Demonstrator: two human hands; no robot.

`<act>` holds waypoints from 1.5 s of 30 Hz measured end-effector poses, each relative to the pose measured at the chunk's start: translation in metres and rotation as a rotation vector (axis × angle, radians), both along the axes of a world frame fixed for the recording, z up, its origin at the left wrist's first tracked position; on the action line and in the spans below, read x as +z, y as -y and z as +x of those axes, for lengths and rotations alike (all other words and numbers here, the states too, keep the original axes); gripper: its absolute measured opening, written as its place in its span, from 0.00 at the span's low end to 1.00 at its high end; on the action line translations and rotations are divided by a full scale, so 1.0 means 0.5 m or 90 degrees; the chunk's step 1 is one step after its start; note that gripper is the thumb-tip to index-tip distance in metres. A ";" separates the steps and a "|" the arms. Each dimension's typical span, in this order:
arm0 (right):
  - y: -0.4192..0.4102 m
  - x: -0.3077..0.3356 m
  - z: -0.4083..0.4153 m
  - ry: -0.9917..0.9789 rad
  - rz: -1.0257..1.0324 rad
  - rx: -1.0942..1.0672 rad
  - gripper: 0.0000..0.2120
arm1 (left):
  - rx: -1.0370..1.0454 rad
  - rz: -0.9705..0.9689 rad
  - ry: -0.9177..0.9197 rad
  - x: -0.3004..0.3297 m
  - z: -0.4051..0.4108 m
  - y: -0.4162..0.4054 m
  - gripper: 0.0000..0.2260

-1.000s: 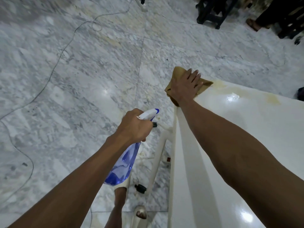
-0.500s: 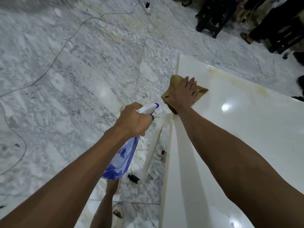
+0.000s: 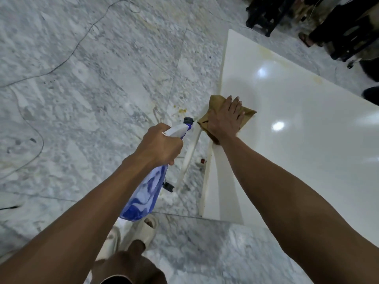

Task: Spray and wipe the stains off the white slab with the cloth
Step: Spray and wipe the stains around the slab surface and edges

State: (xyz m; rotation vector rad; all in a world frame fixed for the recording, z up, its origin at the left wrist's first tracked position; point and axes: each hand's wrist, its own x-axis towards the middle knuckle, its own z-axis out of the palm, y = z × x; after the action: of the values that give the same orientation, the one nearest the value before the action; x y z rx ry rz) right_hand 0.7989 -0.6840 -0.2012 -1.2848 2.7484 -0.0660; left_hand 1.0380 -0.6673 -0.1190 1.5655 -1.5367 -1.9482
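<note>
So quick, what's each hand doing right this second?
Left hand: fingers curled round the spray bottle, holding it off the slab's side.
Right hand: open, fingers straight, pressing the cloth flat on the white slab.

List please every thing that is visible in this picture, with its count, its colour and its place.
slab: one, glossy white, right half, raised above the floor
stains: a yellowish streak along the slab's far edge
cloth: one, tan, on the slab's left edge under the right hand
spray bottle: one, clear blue with a white head, in the left hand, over the floor
floor: grey-white marble, with thin dark cables
slab support leg: one, white, below the slab's left edge
dark furniture: top right
sandals: two, cream, bottom centre
left hand: grips the bottle's neck
right hand: flat on the cloth
</note>
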 end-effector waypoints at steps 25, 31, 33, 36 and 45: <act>-0.456 0.008 0.278 0.013 0.007 0.056 0.37 | -0.131 -0.026 0.044 0.067 0.190 -0.303 0.10; -0.513 0.025 0.280 0.175 0.003 0.089 0.38 | -0.124 -0.061 0.047 0.120 0.182 -0.333 0.18; -0.529 0.067 0.282 0.355 -0.027 0.037 0.35 | -0.128 -0.065 0.040 0.148 0.176 -0.347 0.13; -0.561 0.159 0.248 0.440 -0.121 -0.031 0.25 | -0.121 -0.087 0.046 0.199 0.158 -0.369 0.09; -0.661 0.343 0.009 1.027 -0.519 -0.254 0.26 | -0.039 -0.155 0.073 0.396 -0.001 -0.451 0.07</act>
State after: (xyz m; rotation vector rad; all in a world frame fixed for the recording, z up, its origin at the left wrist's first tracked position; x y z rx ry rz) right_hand 0.8034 -0.3534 -0.0297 -0.2465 1.3779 -1.5297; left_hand 1.0373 -0.4419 0.0790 1.5662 -1.8101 -1.6489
